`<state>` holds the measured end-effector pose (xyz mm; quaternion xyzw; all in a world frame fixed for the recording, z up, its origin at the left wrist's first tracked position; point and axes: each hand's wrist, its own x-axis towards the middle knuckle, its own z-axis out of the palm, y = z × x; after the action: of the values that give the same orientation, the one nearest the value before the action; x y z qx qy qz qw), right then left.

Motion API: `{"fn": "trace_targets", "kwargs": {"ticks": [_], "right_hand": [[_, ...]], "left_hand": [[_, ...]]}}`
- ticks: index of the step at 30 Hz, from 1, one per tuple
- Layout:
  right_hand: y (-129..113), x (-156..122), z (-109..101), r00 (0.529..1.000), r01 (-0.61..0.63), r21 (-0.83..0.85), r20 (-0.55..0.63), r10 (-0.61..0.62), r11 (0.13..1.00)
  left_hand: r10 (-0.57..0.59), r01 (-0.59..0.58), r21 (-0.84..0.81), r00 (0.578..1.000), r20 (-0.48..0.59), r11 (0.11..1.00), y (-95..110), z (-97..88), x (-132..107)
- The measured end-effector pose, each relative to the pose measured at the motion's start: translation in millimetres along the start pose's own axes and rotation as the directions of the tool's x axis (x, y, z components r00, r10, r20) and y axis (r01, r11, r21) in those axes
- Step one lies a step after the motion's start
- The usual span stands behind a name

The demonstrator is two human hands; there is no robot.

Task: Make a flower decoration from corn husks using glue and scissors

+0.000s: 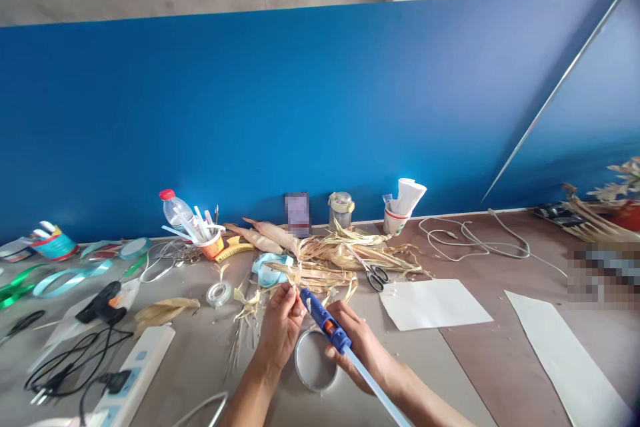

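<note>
Blue glue gun in the grip of right fingers, pale piece between closed left fingers — husks and scissors beyond.

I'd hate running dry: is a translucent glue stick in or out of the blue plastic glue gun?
Partly in: the glue stick enters the rear of the glue gun, a long length protruding.

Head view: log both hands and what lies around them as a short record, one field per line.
Left hand: fingertips pinch a pale husk piece
Right hand: grips a blue glue gun
Gun tip: close to the left fingertips; contact unclear
Beyond hands: dried husks, scissors
Left side: tape roll, power strip
Right side: white sheet
</note>
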<state>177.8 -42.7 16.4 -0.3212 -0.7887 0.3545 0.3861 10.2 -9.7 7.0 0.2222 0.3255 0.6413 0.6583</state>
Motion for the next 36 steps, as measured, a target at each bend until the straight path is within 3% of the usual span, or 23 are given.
{"fn": "trace_targets", "kwargs": {"ticks": [17, 36], "right_hand": [[10, -2, 4, 1.000, -0.009, -0.074, 0.017, 0.010, 0.997], [14, -2, 2, 1.000, 0.006, -0.117, -0.012, -0.008, 0.993]], "left_hand": [[-0.034, 0.034, -0.036, 0.999, -0.008, 0.999, 2, -1.3, 1], [-0.023, 0.025, -0.038, 0.998, 0.058, 0.999, 2, -0.8, -2]]}}
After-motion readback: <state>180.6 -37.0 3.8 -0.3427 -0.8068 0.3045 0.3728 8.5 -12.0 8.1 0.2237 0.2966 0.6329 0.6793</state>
